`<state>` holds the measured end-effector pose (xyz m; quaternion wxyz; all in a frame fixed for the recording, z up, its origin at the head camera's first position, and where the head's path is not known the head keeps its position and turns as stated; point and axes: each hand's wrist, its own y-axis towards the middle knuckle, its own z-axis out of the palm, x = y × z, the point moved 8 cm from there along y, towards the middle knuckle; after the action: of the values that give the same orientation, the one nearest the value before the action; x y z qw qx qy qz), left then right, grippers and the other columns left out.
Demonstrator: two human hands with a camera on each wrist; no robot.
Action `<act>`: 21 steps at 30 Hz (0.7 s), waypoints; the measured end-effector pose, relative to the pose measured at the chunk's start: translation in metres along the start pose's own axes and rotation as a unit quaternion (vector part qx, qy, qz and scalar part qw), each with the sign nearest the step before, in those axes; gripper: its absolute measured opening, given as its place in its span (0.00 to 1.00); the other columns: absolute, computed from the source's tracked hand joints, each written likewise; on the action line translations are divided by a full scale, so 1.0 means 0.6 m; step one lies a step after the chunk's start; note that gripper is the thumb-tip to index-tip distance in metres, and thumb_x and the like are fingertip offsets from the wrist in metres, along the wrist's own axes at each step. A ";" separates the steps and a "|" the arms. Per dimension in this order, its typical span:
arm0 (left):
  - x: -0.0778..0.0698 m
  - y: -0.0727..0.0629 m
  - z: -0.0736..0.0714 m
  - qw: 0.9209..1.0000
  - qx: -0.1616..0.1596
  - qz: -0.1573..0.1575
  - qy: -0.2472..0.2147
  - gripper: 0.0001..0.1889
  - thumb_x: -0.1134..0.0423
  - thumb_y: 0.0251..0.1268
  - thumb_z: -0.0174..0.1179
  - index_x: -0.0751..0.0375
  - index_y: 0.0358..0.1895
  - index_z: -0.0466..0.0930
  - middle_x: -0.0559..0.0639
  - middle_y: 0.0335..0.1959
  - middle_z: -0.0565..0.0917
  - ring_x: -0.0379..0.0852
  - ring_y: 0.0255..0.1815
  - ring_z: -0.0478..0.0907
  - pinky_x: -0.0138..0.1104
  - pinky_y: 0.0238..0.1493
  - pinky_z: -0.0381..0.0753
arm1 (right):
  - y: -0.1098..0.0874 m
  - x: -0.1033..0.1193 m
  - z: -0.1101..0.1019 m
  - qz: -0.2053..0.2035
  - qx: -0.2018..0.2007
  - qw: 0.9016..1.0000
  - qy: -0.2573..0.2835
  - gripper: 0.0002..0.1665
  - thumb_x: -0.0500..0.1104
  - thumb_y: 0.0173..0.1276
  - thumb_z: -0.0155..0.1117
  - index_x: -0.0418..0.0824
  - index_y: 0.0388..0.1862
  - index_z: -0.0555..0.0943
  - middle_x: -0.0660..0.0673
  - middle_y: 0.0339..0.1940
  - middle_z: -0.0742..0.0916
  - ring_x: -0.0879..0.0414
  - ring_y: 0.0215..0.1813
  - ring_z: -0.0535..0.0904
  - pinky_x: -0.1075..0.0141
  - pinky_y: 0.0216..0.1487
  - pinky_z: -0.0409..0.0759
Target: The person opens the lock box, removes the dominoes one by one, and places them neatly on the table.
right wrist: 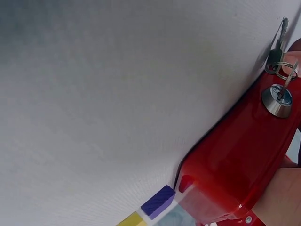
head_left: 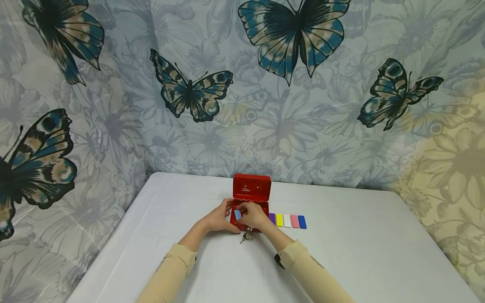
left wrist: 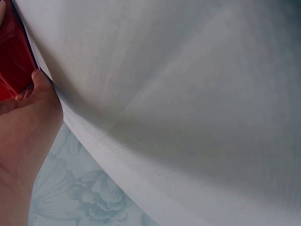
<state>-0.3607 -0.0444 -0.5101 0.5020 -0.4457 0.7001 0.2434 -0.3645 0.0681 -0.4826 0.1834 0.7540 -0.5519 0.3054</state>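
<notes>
A red metal cash box [head_left: 250, 229] stands on the table with its lid [head_left: 251, 187] raised. My left hand [head_left: 219, 217] holds the box by its left side, thumb at the front corner; the left wrist view shows this hand [left wrist: 28, 117] against the red wall. Inside the box, my right hand [head_left: 253, 215] pinches a light blue block [head_left: 237, 214]. Its fingertips are partly hidden in the head view. In the right wrist view the hand [right wrist: 284, 193] reaches over the rim. Keys [head_left: 246, 238] hang from the front lock [right wrist: 277, 101].
Right of the box lies a row of small blocks: purple [head_left: 272, 219], yellow [head_left: 279, 220], white [head_left: 287, 221], pink [head_left: 294, 221] and dark blue [head_left: 302, 221]. A white cloth covers the table [head_left: 363, 252]. Butterfly-patterned fabric [head_left: 265, 126] hangs behind it.
</notes>
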 end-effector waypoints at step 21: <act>0.005 0.002 0.001 1.000 0.002 -0.010 0.004 0.53 0.64 0.46 0.78 0.62 0.73 0.50 0.60 0.73 0.59 0.56 0.74 0.57 0.44 0.73 0.59 | -0.015 -0.015 -0.009 0.029 -0.003 0.997 0.065 0.26 0.38 0.57 0.74 0.36 0.55 0.80 0.43 0.42 0.85 0.52 0.41 0.80 0.57 0.49 0.83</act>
<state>-0.3619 -0.0444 -0.5131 0.5025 -0.4526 0.6980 0.2353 -0.3591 0.0807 -0.4842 0.2127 0.7158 -0.5611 0.3573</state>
